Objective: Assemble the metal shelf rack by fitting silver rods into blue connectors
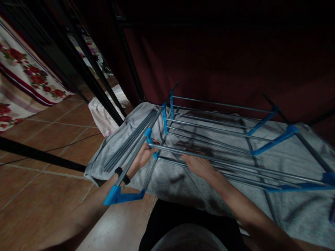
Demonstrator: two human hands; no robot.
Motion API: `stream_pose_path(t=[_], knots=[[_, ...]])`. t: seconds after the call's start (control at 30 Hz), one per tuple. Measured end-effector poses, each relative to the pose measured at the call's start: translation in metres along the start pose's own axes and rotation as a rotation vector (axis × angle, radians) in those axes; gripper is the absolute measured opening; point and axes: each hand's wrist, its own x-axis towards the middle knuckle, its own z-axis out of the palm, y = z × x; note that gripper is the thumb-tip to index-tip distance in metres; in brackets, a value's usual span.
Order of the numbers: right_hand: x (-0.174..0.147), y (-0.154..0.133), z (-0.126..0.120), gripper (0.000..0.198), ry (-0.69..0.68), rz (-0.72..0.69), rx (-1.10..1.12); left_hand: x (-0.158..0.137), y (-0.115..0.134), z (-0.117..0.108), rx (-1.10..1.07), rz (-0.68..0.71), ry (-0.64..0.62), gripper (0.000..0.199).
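A rack of grey metal rods joined by blue plastic brackets lies on a grey towel (pixel 167 181). My left hand (pixel 143 155) is closed around a blue bracket (pixel 148 134) on the rack's left side, where a long metal rod (pixel 235 164) meets it. Farther right along that rod, my right hand (pixel 197 164) has its fingers curled at the rod, which partly hides the fingertips. Two more blue brackets (pixel 164 118) stand upright behind my left hand. At the right side, blue brackets (pixel 274 141) slant between the rods and a dark tube.
Several loose grey rods (pixel 131 139) lie side by side on the towel, left of the rack. Black metal posts (pixel 86 66) rise at the left. A dark red cloth (pixel 209 59) hangs behind. Tiled floor (pixel 52 146) and a flowered cloth (pixel 31 73) are at the left.
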Motion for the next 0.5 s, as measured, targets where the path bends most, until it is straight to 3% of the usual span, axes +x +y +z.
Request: stream_pose_path(t=[0.5], knots=[[0.0001, -0.0037, -0.0079, 0.04, -0.053, 0.037, 0.008, -0.0023, -0.0048, 0.0037, 0.193, 0.01, 0.114, 0.005]])
